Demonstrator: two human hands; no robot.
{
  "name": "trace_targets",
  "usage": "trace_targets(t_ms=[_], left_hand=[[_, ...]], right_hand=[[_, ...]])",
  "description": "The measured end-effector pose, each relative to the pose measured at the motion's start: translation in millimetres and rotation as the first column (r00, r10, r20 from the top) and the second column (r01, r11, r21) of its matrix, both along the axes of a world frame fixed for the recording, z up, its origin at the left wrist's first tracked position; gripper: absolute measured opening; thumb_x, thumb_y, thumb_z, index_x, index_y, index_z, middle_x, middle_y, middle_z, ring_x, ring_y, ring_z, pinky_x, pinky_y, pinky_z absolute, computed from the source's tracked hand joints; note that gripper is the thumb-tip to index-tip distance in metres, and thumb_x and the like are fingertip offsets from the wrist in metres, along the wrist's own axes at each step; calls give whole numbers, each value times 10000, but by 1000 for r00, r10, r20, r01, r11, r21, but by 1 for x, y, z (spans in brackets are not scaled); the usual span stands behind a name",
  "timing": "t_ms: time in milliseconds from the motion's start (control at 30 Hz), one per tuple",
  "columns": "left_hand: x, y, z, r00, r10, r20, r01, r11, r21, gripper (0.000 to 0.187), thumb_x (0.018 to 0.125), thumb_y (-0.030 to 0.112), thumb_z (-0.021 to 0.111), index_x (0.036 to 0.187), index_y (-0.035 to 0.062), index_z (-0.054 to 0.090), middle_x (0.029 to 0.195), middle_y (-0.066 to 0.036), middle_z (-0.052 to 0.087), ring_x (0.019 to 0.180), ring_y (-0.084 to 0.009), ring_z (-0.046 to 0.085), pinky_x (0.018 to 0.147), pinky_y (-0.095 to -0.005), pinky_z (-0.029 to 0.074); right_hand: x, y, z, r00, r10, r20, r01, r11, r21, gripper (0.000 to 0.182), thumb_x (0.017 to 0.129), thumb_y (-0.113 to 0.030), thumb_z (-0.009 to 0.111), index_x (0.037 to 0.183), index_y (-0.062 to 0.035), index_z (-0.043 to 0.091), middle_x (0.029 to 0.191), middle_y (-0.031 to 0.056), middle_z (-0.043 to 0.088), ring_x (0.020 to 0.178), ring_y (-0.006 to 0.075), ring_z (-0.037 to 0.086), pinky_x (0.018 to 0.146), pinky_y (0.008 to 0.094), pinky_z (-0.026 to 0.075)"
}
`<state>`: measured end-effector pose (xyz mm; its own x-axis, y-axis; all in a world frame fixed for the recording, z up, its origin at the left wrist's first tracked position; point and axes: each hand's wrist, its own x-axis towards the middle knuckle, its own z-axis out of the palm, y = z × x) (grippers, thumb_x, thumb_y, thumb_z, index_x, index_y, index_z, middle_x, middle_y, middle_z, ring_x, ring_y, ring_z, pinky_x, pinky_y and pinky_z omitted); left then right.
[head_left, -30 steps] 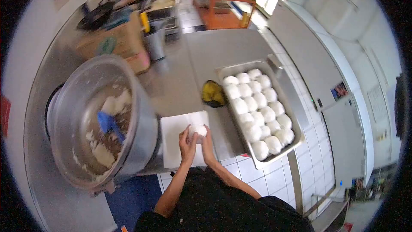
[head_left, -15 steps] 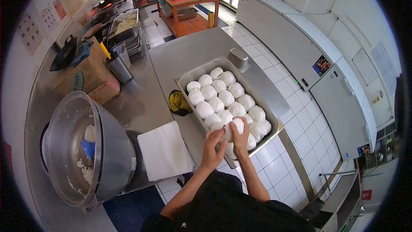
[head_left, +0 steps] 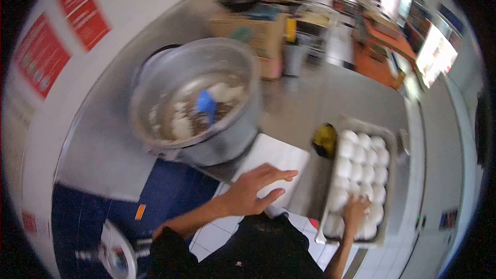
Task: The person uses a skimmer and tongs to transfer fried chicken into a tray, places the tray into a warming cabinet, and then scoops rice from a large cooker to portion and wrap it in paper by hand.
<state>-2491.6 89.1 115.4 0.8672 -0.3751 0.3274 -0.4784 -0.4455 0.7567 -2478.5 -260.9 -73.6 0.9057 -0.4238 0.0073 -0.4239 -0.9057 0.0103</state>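
Observation:
My left hand (head_left: 261, 188) is held out above a stack of white paper sheets (head_left: 281, 157), thumb and fingers apart, with nothing in it. To the right, my right hand (head_left: 355, 212) reaches into a deep metal tray (head_left: 321, 233), its bent fingers on a round white bundle among the others. Blur hides exactly how the fingers lie. Rows of similar white wrapped bundles (head_left: 356, 152) fill the tray. Left of the paper stands a large metal pot (head_left: 227, 142) with a blue scoop (head_left: 205, 102) and clumps of white food that look like rice inside.
A yellow and black item (head_left: 325, 139) lies between the paper and the tray. Behind the pot are a cardboard box (head_left: 253, 33) and a dark pan (head_left: 240, 0). An orange table (head_left: 377, 57) stands farther back; a white chest freezer (head_left: 439, 139) lines the right side.
My view has swung left, toward the pot. Both hands were around one white bundle over the tray; now the left has come away to the paper, while the right is down among the bundles.

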Motion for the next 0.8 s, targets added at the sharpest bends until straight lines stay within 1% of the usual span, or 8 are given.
trace_targets(t_ms=[33, 133, 233, 333, 467, 533, 667, 800], left_hand=[[5, 22, 20, 996, 34, 88, -36, 999, 26, 383, 835, 66, 609, 1217, 72, 574, 1058, -82, 655, 976, -245, 600, 879, -357, 467], [35, 84, 76, 925, 216, 312, -299, 921, 249, 215, 850, 72, 595, 1052, 89, 663, 949, -101, 673, 848, -251, 636, 777, -360, 501], [93, 135, 89, 929, 325, 176, -363, 888, 282, 163, 862, 73, 571, 982, 87, 680, 824, -110, 669, 748, -261, 644, 714, -366, 510], [158, 199, 44, 982, 166, 85, -186, 853, 488, 136, 840, 88, 559, 920, 59, 664, 776, -131, 665, 706, -307, 643, 653, -415, 508], [230, 246, -49, 986, 32, -165, 91, 721, 687, 259, 798, 106, 550, 1026, 14, 634, 866, -190, 663, 810, -355, 648, 717, -447, 508], [245, 250, -77, 962, 238, -137, 20, 439, 898, 472, 783, 159, 593, 1193, -51, 491, 856, -235, 650, 826, -377, 646, 727, -453, 515], [248, 297, -78, 957, 286, -44, -103, 479, 872, 699, 780, 242, 641, 1282, -110, 305, 831, -253, 641, 807, -391, 645, 712, -454, 526], [247, 342, -74, 913, 403, -65, -66, 303, 951, 824, 772, 334, 697, 1286, -128, 248, 848, -240, 644, 800, -385, 650, 677, -431, 540]], right_hand=[[11, -20, -31, 998, 37, 58, -48, 976, 214, 500, 952, -420, 418, 1306, -72, 473, 1444, 177, 332, 1361, 390, 237, 997, 642, 299], [11, 23, -9, 981, 192, 33, -194, 947, 256, 440, 966, -375, 389, 1317, -125, 476, 1430, 133, 377, 1345, 345, 296, 1066, 637, 164], [4, 32, 8, 965, 224, -139, -179, 944, 278, 420, 974, -346, 373, 1336, -153, 464, 1421, 105, 406, 1343, 300, 321, 1104, 608, 43], [-13, 24, -6, 961, 269, -56, -252, 943, 216, 432, 975, -321, 363, 1374, -166, 423, 1448, 119, 362, 1382, 313, 255, 1089, 629, 21], [5, 45, 15, 966, 196, -167, -160, 966, 204, 441, 967, -295, 402, 1375, -128, 412, 1461, 161, 327, 1379, 358, 240, 1094, 603, 100], [22, 68, 27, 955, 197, 221, -246, 943, 224, 397, 960, -242, 447, 1317, -71, 465, 1417, 190, 363, 1333, 368, 308, 1079, 541, 220], [55, 160, 75, 830, 24, 558, -318, 841, 438, 261, 964, -169, 469, 1117, 23, 559, 1176, 194, 535, 1139, 341, 488, 1012, 429, 341], [94, 255, 106, 732, -49, 680, -523, 599, 606, 176, 912, -115, 514, 950, 38, 593, 1035, 182, 604, 1005, 307, 564, 923, 389, 410]])
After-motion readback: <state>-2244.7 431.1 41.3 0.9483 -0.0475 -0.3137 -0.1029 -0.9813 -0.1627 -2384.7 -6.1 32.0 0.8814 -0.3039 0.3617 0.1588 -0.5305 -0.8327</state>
